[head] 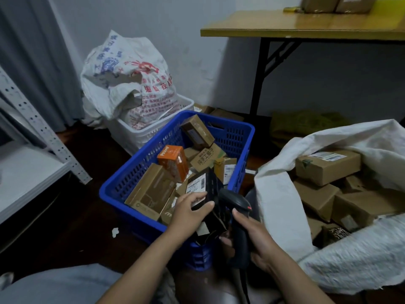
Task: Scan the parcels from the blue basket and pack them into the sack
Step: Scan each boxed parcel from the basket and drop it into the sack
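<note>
Here the left hand (pixel 190 207) holds a dark flat parcel (pixel 211 185), fingers curled over its near end and thumb across the face, just above the near right corner of the blue basket (pixel 135 170). The parcel's long axis runs away from the person and rises a little at the far end. Its white label (pixel 196 185) faces up and slightly left, toward the camera.

The right hand (pixel 254 238) is wrapped round the handle of a black scanner (pixel 237 205). The scanner's head stands just beside the parcel's right edge, close enough that I cannot tell whether they touch. So the label lies up and to the left of the scanner head and is not square in front of it. To my eye the scan calls for tipping the label toward the right, or for drawing the scanner back and aiming it across.

The open sack (pixel 276 194), already holding several brown boxes (pixel 326 165), lies to the right, beyond the right hand. The parcel is in the farther hand, so it will probably have to pass over or in front of the scanner to reach the sack. More boxes remain in the basket, among them an orange one (pixel 173 161).
</note>
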